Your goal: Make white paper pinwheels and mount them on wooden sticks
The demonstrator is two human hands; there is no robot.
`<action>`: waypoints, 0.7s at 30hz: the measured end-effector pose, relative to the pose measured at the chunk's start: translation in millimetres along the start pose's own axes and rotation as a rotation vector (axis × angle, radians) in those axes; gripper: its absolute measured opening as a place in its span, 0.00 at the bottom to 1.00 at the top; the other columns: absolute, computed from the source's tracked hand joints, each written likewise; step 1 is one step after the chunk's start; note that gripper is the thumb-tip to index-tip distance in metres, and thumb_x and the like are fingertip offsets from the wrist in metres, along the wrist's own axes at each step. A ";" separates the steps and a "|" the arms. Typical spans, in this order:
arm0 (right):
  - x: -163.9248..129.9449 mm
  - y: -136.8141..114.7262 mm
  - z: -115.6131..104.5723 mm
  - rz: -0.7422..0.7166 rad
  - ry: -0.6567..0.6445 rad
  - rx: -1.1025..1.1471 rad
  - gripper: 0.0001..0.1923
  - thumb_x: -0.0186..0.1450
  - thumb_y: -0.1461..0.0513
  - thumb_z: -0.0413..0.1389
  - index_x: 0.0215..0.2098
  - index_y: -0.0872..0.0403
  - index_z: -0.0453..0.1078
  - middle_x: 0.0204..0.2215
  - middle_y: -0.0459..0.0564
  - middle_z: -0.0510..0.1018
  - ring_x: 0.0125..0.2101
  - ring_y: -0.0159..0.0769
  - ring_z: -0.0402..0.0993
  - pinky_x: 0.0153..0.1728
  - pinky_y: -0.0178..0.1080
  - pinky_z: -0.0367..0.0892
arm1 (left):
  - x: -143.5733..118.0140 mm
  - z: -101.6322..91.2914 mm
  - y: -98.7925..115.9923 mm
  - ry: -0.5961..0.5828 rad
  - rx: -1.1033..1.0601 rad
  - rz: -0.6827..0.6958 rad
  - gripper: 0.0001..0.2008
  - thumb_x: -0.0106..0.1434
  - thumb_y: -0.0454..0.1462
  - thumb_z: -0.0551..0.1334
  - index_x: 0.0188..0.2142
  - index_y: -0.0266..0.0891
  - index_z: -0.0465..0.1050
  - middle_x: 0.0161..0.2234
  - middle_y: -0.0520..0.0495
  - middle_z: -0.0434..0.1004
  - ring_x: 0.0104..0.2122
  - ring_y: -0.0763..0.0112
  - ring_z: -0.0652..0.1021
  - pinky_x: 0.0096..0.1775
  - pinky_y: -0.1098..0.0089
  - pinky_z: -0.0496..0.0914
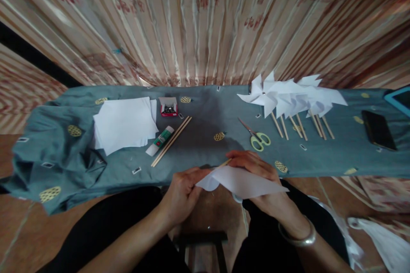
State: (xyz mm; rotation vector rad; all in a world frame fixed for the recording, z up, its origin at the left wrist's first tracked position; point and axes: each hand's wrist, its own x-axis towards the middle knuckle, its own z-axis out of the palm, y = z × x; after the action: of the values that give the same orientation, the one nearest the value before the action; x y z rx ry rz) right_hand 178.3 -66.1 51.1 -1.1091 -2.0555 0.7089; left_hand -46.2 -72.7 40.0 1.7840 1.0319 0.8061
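Above the near edge of the table, between my two hands, is a folded white paper pinwheel (245, 182). My left hand (183, 190) is closed, thumb and fingers pinching the pinwheel's left end. A thin wooden stick (225, 162) shows just behind the paper. My right hand (256, 168) curls around the stick's right end, partly covered by the paper that lies over its palm. How the stick and paper are joined cannot be seen. Beyond my right hand, green-handled scissors (260, 140) lie on the cloth, their blades pointing away to the left.
A blue-green cloth (205, 149) covers the narrow table. On the left are white paper sheets (124, 123), a red box of pins (168, 107), a glue stick (160, 140) and loose wooden sticks (171, 141). Several finished pinwheels (269, 96), a black phone (379, 130) and a blue-edged device (400, 99) lie right.
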 end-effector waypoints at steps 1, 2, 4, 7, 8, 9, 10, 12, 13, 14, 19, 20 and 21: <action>-0.9 -0.2 -0.7 -0.021 -0.001 -0.019 0.08 0.69 0.59 0.54 0.46 0.49 0.68 0.47 0.52 0.77 0.47 0.41 0.75 0.47 0.45 0.66 | -0.4 -1.0 -0.4 -0.015 0.012 0.001 0.16 0.66 0.34 0.51 0.37 0.34 0.79 0.28 0.45 0.77 0.28 0.69 0.77 0.32 0.72 0.68; -1.9 -0.1 -1.4 -0.040 -0.003 -0.044 0.09 0.70 0.58 0.52 0.47 0.49 0.68 0.48 0.53 0.77 0.47 0.42 0.75 0.47 0.46 0.66 | -0.8 -1.7 -1.1 -0.026 0.024 -0.005 0.17 0.67 0.35 0.51 0.36 0.34 0.79 0.27 0.45 0.76 0.28 0.69 0.77 0.31 0.72 0.67; -4.4 0.8 -2.8 -0.071 -0.025 -0.115 0.11 0.72 0.56 0.49 0.48 0.50 0.68 0.49 0.55 0.77 0.48 0.42 0.74 0.48 0.46 0.65 | -1.5 -3.0 -2.5 -0.035 0.033 -0.020 0.17 0.69 0.36 0.51 0.36 0.33 0.79 0.26 0.46 0.74 0.26 0.71 0.76 0.29 0.74 0.67; -8.0 2.3 -4.2 -0.129 -0.069 -0.194 0.15 0.73 0.54 0.45 0.50 0.52 0.67 0.50 0.58 0.77 0.49 0.44 0.73 0.48 0.47 0.65 | -1.5 -4.9 -3.2 -0.045 0.031 -0.036 0.16 0.70 0.36 0.52 0.38 0.33 0.79 0.25 0.48 0.74 0.25 0.72 0.75 0.29 0.75 0.66; -9.0 2.5 -4.4 -0.147 -0.075 -0.206 0.16 0.74 0.54 0.44 0.51 0.53 0.66 0.50 0.59 0.77 0.49 0.44 0.73 0.48 0.47 0.65 | -1.1 -5.6 -3.0 -0.059 0.032 -0.040 0.15 0.70 0.36 0.53 0.38 0.33 0.79 0.26 0.48 0.74 0.26 0.73 0.75 0.28 0.75 0.66; -9.9 2.7 -4.4 -0.161 -0.075 -0.215 0.17 0.74 0.54 0.43 0.51 0.53 0.66 0.50 0.59 0.76 0.49 0.45 0.72 0.48 0.48 0.65 | -0.7 -6.2 -2.7 -0.076 0.032 -0.041 0.15 0.69 0.35 0.53 0.37 0.33 0.79 0.26 0.48 0.74 0.26 0.73 0.76 0.28 0.76 0.66; -10.5 2.7 -4.3 -0.170 -0.075 -0.221 0.17 0.74 0.54 0.43 0.51 0.54 0.65 0.51 0.60 0.76 0.49 0.45 0.72 0.48 0.48 0.64 | -0.3 -6.7 -2.5 -0.094 0.031 -0.042 0.15 0.69 0.35 0.53 0.37 0.33 0.79 0.26 0.48 0.74 0.26 0.73 0.76 0.28 0.76 0.66; -11.2 2.4 -3.9 -0.165 -0.080 -0.228 0.17 0.74 0.54 0.43 0.52 0.54 0.65 0.51 0.60 0.76 0.49 0.46 0.72 0.49 0.49 0.64 | -0.1 -6.6 -2.5 -0.113 0.027 -0.031 0.15 0.70 0.34 0.53 0.35 0.33 0.79 0.26 0.48 0.74 0.26 0.74 0.76 0.28 0.76 0.65; -11.3 2.2 -3.6 -0.153 -0.084 -0.222 0.16 0.74 0.54 0.44 0.51 0.54 0.66 0.51 0.60 0.76 0.49 0.45 0.72 0.48 0.48 0.64 | -0.4 -5.9 -2.8 -0.108 0.028 -0.021 0.15 0.70 0.34 0.53 0.35 0.33 0.78 0.25 0.48 0.73 0.26 0.74 0.75 0.28 0.76 0.65; -11.1 1.9 -3.3 -0.135 -0.087 -0.205 0.16 0.73 0.54 0.44 0.51 0.53 0.66 0.50 0.59 0.77 0.48 0.45 0.73 0.48 0.47 0.65 | -1.1 -4.9 -3.2 -0.094 0.029 -0.011 0.15 0.70 0.34 0.53 0.35 0.32 0.78 0.25 0.49 0.72 0.25 0.74 0.75 0.28 0.77 0.65; -9.0 0.5 -1.9 -0.038 -0.032 -0.050 0.10 0.71 0.57 0.50 0.48 0.50 0.68 0.47 0.54 0.78 0.46 0.42 0.75 0.45 0.44 0.67 | -4.2 -0.5 -3.0 -0.041 0.036 -0.015 0.15 0.70 0.34 0.52 0.36 0.33 0.78 0.24 0.50 0.70 0.24 0.75 0.73 0.27 0.76 0.65; -8.5 0.2 -2.0 -0.023 -0.022 -0.029 0.09 0.70 0.58 0.51 0.47 0.50 0.68 0.47 0.54 0.78 0.46 0.41 0.75 0.46 0.44 0.68 | -3.9 -0.4 -2.3 -0.040 0.038 -0.015 0.16 0.69 0.34 0.51 0.36 0.33 0.78 0.24 0.50 0.70 0.24 0.74 0.73 0.27 0.76 0.65; -7.9 0.0 -2.5 -0.009 -0.018 -0.014 0.09 0.70 0.59 0.52 0.47 0.49 0.69 0.47 0.53 0.78 0.47 0.41 0.75 0.46 0.44 0.68 | -3.2 -0.6 -1.4 -0.038 0.039 -0.013 0.16 0.69 0.34 0.51 0.37 0.33 0.78 0.24 0.50 0.71 0.24 0.74 0.73 0.27 0.76 0.65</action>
State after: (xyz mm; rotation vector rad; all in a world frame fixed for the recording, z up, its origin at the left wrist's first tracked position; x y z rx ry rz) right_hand 183.4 -72.6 50.1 -1.1044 -2.0819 0.7039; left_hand -48.5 -74.9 38.6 1.8167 1.0395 0.7459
